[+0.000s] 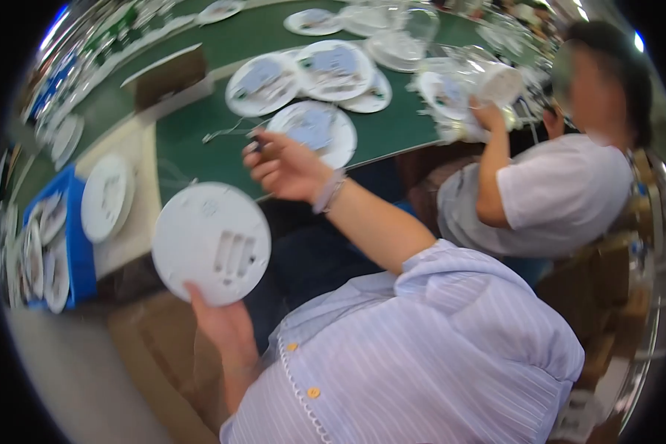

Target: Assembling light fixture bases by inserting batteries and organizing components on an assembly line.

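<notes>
My left hand (pixel 226 325) grips the lower edge of a round white plastic base (pixel 189 237). Several oblong battery slots are set into the base's surface, and it is held up in front of the table edge. To the right of it, my right hand (pixel 292 169) is raised with bent fingers, pinched on a small dark thing (pixel 257 143) too blurred to name. Just behind that hand lies a white disc with a pale blue sheet (pixel 307 127) on the green table. A thin white wire (pixel 229 132) runs near the fingertips.
Farther back, more white discs (pixel 263 83) overlap on the green tabletop (pixel 192 144). At left, another white base (pixel 107 198) stands beside a blue bin (pixel 78 244) of similar parts. A brown open box (pixel 172 78) sits behind. A co-worker (pixel 540 185) handles a white part at right.
</notes>
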Demonstrator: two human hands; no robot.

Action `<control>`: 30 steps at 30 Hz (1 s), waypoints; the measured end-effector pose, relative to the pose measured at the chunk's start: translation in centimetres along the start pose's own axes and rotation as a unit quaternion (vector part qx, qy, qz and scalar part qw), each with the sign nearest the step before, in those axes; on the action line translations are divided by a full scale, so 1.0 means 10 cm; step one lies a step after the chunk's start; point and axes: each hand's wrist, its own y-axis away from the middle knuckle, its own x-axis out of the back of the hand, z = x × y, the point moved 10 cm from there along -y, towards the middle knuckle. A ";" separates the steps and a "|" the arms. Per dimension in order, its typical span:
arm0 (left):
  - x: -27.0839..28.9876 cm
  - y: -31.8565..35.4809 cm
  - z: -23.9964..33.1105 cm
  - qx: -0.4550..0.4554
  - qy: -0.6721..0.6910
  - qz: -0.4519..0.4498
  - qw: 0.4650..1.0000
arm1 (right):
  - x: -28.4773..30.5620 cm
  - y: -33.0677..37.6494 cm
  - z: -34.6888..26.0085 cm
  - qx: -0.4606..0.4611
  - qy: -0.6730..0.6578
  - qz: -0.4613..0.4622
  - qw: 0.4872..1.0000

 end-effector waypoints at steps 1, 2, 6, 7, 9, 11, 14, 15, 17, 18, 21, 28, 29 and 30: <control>-0.01 0.01 -0.02 0.003 0.006 -0.002 1.000 | 0.05 0.01 0.00 -0.006 -0.006 -0.004 1.000; -0.01 0.03 -0.04 0.006 0.013 -0.003 1.000 | 0.07 0.02 0.02 -0.006 -0.012 0.000 1.000; -0.03 0.07 -0.10 0.021 0.035 0.000 0.999 | 0.13 0.06 0.02 0.002 -0.023 0.030 0.999; -0.05 0.06 -0.12 0.024 0.033 -0.009 0.999 | 0.13 0.08 0.01 0.008 -0.020 0.026 0.999; -0.08 0.09 -0.12 0.027 0.031 -0.008 0.999 | 0.15 0.12 -0.01 0.017 -0.009 0.024 1.000; -0.08 0.09 -0.12 0.033 0.019 -0.006 0.999 | 0.11 0.14 -0.01 0.017 0.014 -0.006 1.000; 0.00 0.07 -0.10 0.017 0.020 0.006 1.000 | 0.05 0.22 -0.06 0.078 0.141 0.021 0.987; 0.01 0.07 -0.10 0.017 0.024 0.008 1.000 | 0.04 0.25 -0.03 0.075 0.143 0.024 0.987; 0.01 0.05 -0.11 0.018 0.023 0.009 1.000 | -0.02 0.34 -0.08 0.112 0.252 0.039 0.960; 0.02 0.05 -0.11 0.018 0.026 0.014 0.999 | -0.06 0.36 -0.03 0.106 0.253 0.042 0.961; -0.01 0.04 -0.13 0.018 0.034 0.010 0.999 | -0.19 0.41 0.03 0.118 0.347 0.066 0.928; -0.01 0.04 -0.15 0.022 0.034 0.018 0.999 | -0.45 0.46 0.31 0.094 0.609 0.079 0.784; 0.00 0.04 -0.14 0.017 0.018 0.024 0.999 | -0.46 0.45 0.33 0.103 0.635 0.076 0.762; 0.01 0.04 -0.14 0.016 0.020 0.025 0.999 | -0.47 0.43 0.35 0.113 0.660 0.072 0.739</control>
